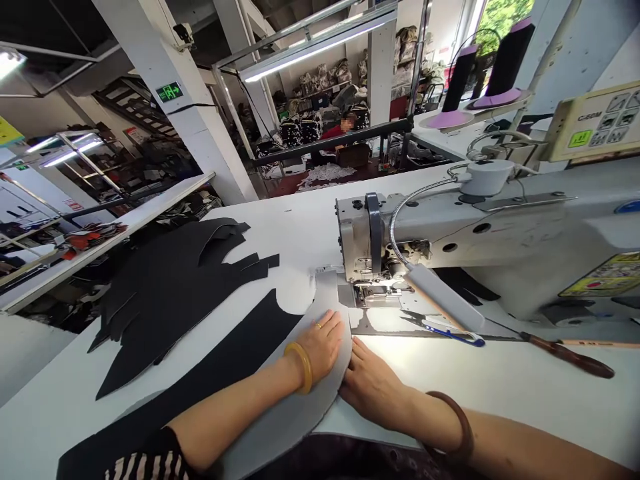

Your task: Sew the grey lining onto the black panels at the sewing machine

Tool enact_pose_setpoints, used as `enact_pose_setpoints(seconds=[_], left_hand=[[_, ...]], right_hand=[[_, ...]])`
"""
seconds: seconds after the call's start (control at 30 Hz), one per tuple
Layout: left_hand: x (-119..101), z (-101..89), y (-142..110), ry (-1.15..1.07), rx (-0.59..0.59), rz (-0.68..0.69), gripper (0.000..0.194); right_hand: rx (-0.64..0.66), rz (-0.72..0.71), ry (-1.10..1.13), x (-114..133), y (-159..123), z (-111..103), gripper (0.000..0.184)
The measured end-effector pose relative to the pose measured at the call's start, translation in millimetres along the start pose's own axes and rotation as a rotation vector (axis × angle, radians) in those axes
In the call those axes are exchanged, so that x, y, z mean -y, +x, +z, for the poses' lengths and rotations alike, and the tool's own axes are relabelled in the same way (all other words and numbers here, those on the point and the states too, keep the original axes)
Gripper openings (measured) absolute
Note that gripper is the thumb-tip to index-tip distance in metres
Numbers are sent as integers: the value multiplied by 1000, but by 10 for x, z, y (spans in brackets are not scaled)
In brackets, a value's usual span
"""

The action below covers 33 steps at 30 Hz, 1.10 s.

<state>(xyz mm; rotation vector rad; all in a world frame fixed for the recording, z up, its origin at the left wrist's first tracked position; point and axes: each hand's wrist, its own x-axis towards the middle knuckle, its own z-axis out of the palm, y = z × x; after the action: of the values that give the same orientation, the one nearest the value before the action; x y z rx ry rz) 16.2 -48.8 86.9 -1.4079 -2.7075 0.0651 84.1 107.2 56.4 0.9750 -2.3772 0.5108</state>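
Observation:
My left hand (323,343) lies flat, fingers stretched out, on a curved grey piece of material (327,297) that runs toward the presser foot (373,293) of the sewing machine (500,227). A black piece (240,347) lies joined along its left side. My right hand (373,383) rests at the grey piece's right edge; its fingertips are tucked at or under that edge and hidden. A yellow bangle sits on my left wrist, a brown one on my right.
A stack of black cut pieces (170,287) lies on the white table (500,380) to the left. Thread snips (443,328) and a brown-handled tool (570,357) lie right of the needle. A control panel (595,123) and thread cones (507,60) stand behind. Another person (345,127) works far back.

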Motion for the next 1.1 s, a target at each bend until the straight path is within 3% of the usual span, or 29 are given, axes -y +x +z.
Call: enact_pose_setpoints(seconds=[0.23,0.4,0.6,0.8,1.1], left_hand=[[-55,-184,-50,163,48,250,35],[-41,-168,2,-7,-65,128,37],[-56,-155,-6,-138,-121,53,32],[50,-90,33,-289,-147,140,32],[138,-119,74,-252,-173,207,30]], right_hand=[[110,-102,-22,12,-46,-22,18],[212,-113,-63,5,-110,-8,24],[117,-91,-109,46,-90,-49,25],[105,-80,-75,61,-89,-47,20],[171,-51,-53,74,-86,-97,24]])
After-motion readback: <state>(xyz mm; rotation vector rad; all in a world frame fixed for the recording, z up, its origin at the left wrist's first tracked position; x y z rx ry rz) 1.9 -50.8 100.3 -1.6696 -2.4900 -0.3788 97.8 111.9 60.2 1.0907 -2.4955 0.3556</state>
